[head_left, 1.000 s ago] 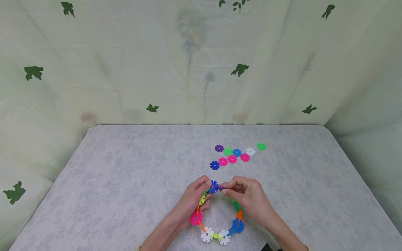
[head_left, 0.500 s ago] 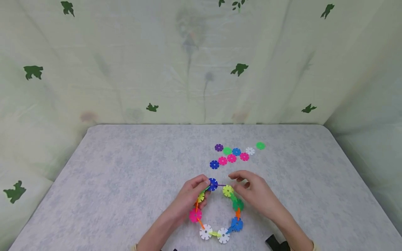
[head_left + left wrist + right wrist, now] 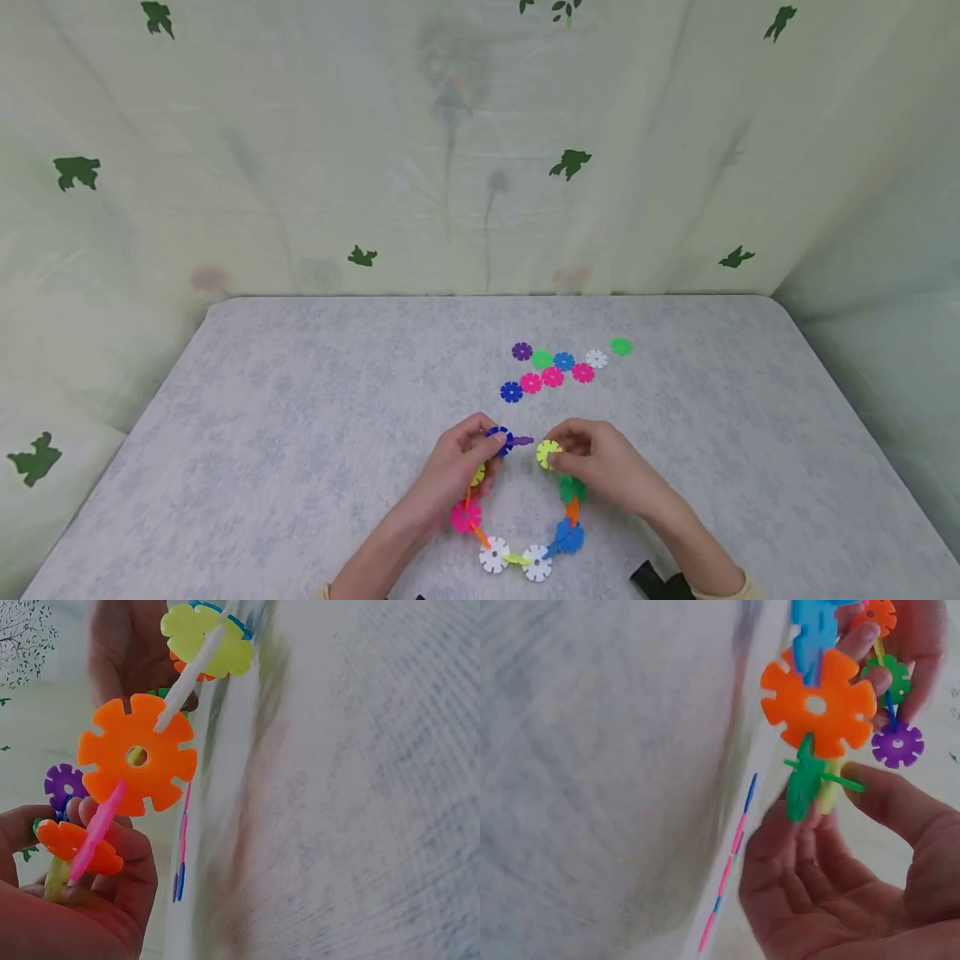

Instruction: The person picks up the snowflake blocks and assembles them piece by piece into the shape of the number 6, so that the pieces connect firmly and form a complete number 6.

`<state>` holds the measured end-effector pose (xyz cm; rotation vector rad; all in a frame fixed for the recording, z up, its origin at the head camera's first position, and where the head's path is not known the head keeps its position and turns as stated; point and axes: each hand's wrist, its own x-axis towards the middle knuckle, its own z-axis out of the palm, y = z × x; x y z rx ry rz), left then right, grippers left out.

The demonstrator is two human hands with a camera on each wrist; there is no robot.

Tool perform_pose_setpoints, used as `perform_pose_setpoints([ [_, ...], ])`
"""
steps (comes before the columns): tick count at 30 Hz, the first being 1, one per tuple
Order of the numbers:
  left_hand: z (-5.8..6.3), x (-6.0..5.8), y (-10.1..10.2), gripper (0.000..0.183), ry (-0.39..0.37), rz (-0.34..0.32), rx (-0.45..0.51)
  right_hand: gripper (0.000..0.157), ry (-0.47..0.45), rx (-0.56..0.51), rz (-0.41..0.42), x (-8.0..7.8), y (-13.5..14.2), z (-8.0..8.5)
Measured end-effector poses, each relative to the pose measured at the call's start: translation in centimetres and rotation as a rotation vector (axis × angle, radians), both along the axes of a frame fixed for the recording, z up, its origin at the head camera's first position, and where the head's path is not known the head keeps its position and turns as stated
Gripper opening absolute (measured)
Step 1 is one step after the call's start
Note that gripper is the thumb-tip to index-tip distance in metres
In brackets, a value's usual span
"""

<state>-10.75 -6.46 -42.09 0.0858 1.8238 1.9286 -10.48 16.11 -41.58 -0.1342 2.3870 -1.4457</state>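
Note:
A chain of notched plastic flower discs hangs in a loop between my two hands, its two ends apart at the top. My left hand (image 3: 459, 460) pinches the dark blue disc (image 3: 497, 439) near one end, thumb across its face. A purple disc (image 3: 522, 441) juts rightward from it, seen nearly edge-on, and shows its face in the right wrist view. Thumb and fingers of my right hand (image 3: 603, 465) pinch the yellow disc (image 3: 548, 454) at the other end. Green discs (image 3: 573, 489) follow below it. A pink disc (image 3: 466, 517) and white discs (image 3: 537, 563) form the lower loop.
Several loose discs lie flat beyond the hands, among them a dark blue one (image 3: 512, 392), a pink one (image 3: 552, 377) and a green one (image 3: 621, 347). A black object (image 3: 660, 581) shows by the right forearm. A patterned curtain (image 3: 300, 167) stands behind the grey table (image 3: 262, 417).
My right hand has let go of the purple disc and now pinches the yellow end disc. In my left hand, the thumb has moved over the dark blue disc, and the purple disc has tilted.

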Motion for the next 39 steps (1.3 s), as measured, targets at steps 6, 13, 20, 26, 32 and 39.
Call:
perform_pose_setpoints([
  [6,0.3,0.1,-0.1,0.02,0.027,0.022,0.013,0.015,0.039,-0.111,-0.069,0.1,0.2,0.9],
  [13,0.5,0.1,-0.2,0.021,0.042,0.011,0.009,0.015,0.089,-0.17,-0.05,0.5,0.1,1.6],
  [20,0.4,0.1,-0.2,0.019,0.025,-0.009,0.016,0.013,0.133,-0.161,-0.028,0.9,-0.3,2.0],
  [26,0.6,0.2,-0.2,0.019,0.019,-0.021,0.046,0.013,0.145,-0.166,-0.018,1.2,-0.4,2.2],
  [32,0.7,0.3,-0.2,0.019,0.021,-0.024,0.052,0.014,0.145,-0.166,-0.006,1.2,-0.3,2.3],
  [39,0.6,0.5,0.0,0.021,0.066,-0.038,0.051,0.015,0.191,-0.121,-0.016,1.4,-0.4,2.4],
])
